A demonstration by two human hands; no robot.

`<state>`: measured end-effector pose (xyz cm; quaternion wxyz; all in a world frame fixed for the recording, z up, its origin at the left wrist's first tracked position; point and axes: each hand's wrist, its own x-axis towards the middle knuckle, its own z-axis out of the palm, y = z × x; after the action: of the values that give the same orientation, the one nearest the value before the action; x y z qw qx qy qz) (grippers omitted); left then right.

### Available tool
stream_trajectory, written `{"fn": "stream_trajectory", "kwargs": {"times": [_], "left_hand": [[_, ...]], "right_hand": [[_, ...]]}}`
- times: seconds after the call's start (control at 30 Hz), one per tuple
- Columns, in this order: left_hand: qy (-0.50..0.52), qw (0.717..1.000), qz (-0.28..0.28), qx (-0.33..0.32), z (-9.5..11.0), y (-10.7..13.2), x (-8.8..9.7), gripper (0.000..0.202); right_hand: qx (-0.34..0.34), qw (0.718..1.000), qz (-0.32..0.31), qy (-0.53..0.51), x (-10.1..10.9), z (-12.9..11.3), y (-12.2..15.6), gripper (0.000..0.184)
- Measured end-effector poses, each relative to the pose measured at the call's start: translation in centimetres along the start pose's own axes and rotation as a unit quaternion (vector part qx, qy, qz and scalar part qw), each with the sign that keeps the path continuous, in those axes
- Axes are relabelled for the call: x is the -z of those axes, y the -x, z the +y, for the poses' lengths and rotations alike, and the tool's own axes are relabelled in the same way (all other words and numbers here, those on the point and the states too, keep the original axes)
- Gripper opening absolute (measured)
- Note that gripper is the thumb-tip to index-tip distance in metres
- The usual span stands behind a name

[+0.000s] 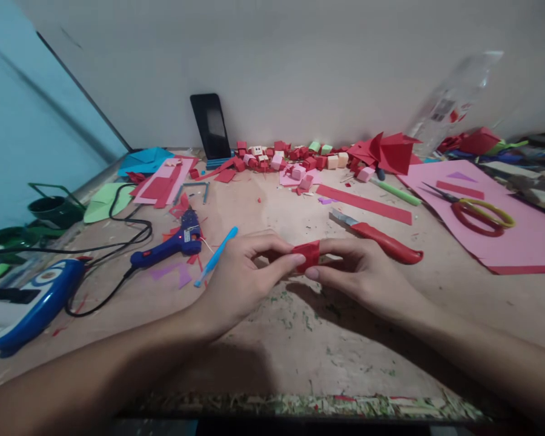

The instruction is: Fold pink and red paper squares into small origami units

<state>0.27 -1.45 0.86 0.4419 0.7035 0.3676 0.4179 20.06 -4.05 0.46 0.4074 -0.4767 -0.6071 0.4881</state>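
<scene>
A small piece of folded red paper [307, 257] is held up above the middle of the table. My left hand [249, 272] pinches its left side between thumb and fingers. From the other side, my right hand [363, 266] pinches the right edge. The fingers hide part of the paper, so its full shape does not show. Close to my left hand lies a thin blue stick [217, 257]. A utility knife with a red handle [384, 241] rests just beyond my right hand, blade pointing left.
A blue glue gun [175, 243] with a black cord lies left. Yellow-and-red scissors [476, 215] sit on pink paper [522, 242] at right. Several small paper cubes [295, 172] line the wall beside a leaning phone [210, 126]. A plastic bottle [456, 100] leans back right.
</scene>
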Motion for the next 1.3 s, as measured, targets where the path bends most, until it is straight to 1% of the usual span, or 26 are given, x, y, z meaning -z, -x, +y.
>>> {"fn": "stream_trajectory", "kwargs": {"times": [0.17,0.27,0.37,0.47,0.6,0.67,0.77,0.83,0.9,0.93,0.97,1.0,1.13,1.17,1.23,1.3], "left_hand": [[-0.041,0.999,-0.027,-0.013,0.0,0.2,0.0,0.011],[-0.029,0.998,-0.05,-0.005,0.0,0.1,-0.1,0.01],[0.007,0.998,-0.057,0.02,-0.1,0.0,-0.1,0.01],[0.054,0.995,-0.052,0.059,-0.3,-0.1,-0.1,0.015],[0.096,0.992,-0.023,0.079,-0.8,-0.2,-0.2,0.008],[0.089,0.993,-0.018,0.077,-0.9,-0.3,-0.3,0.009],[0.084,0.994,-0.023,0.073,-0.8,-0.4,-0.4,0.009],[0.074,0.995,-0.01,0.065,-0.4,-0.2,-0.5,0.012],[0.041,0.997,0.012,0.056,0.0,0.1,-0.7,0.022],[0.017,0.998,0.018,0.052,0.2,0.3,-0.8,0.031],[0.0,0.999,0.019,0.051,0.4,0.4,-0.8,0.034],[-0.01,0.998,0.015,0.052,0.5,0.5,-0.9,0.033],[0.019,0.999,0.001,0.047,0.3,0.3,-0.8,0.004],[0.03,0.999,0.004,0.042,0.1,0.2,-0.7,0.001],[0.042,0.998,0.013,0.034,-0.2,0.0,-0.6,0.003],[0.034,0.999,0.014,0.031,-0.3,-0.1,-0.5,0.005]], "right_hand": [[0.08,0.996,0.035,0.013,0.0,-0.5,0.2,0.007],[0.1,0.994,0.047,0.027,0.1,-0.4,0.3,0.004],[0.081,0.996,0.047,0.004,0.2,-0.3,0.2,0.004],[0.046,0.997,0.047,-0.027,0.4,-0.2,0.1,0.009],[0.007,0.998,0.047,-0.029,0.5,-0.2,0.0,0.018],[0.0,0.998,0.056,-0.023,0.5,-0.2,0.0,0.019],[0.002,0.997,0.071,-0.014,0.3,-0.3,-0.1,0.017],[0.003,0.997,0.081,-0.007,0.2,-0.3,-0.1,0.017],[0.004,0.996,0.089,0.005,0.1,-0.5,-0.2,0.017],[0.005,0.996,0.094,0.012,0.1,-0.5,-0.2,0.017],[0.006,0.995,0.097,0.016,0.0,-0.6,-0.2,0.016],[0.007,0.995,0.1,0.018,0.0,-0.6,-0.2,0.016],[-0.007,0.993,0.116,-0.01,-0.1,-0.4,-0.1,0.017],[-0.016,0.993,0.115,-0.023,-0.1,-0.3,-0.1,0.016],[-0.036,0.993,0.105,-0.043,0.0,-0.2,-0.1,0.014],[-0.049,0.994,0.083,-0.041,0.1,-0.2,-0.1,0.01]]}}
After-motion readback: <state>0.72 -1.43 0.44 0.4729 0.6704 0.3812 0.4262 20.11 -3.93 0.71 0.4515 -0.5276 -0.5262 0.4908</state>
